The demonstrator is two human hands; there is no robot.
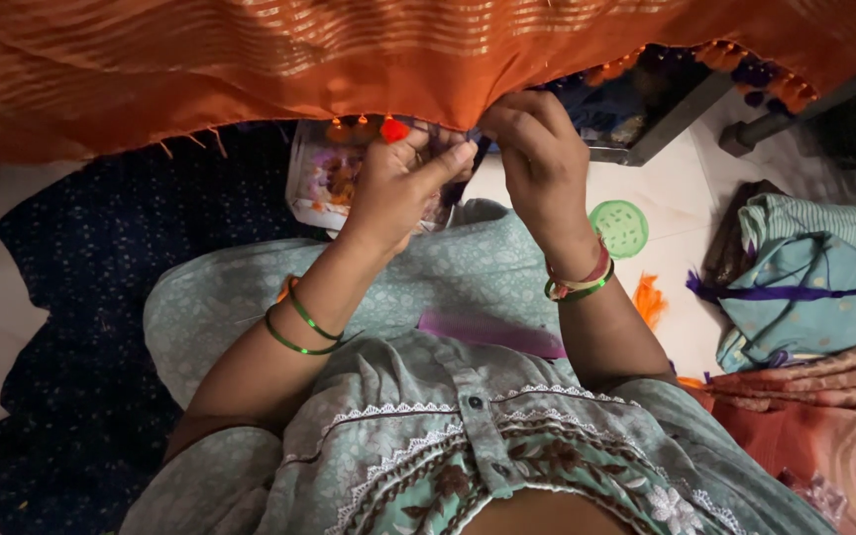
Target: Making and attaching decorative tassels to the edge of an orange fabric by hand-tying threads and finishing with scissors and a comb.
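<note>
Two hands work at the edge of a big orange cloth.

The orange cloth (250, 59) with gold stripes hangs across the top, over a dark blue mat (81, 258) on the floor. At the right lies a pile of folded cloths (814, 287). The left hand (398, 188) and right hand (537, 159) are close together at the cloth's bottom edge, fingers pinched shut on it, beside a small red tassel (394, 129). A green round lid (619, 228) lies on the floor.
</note>
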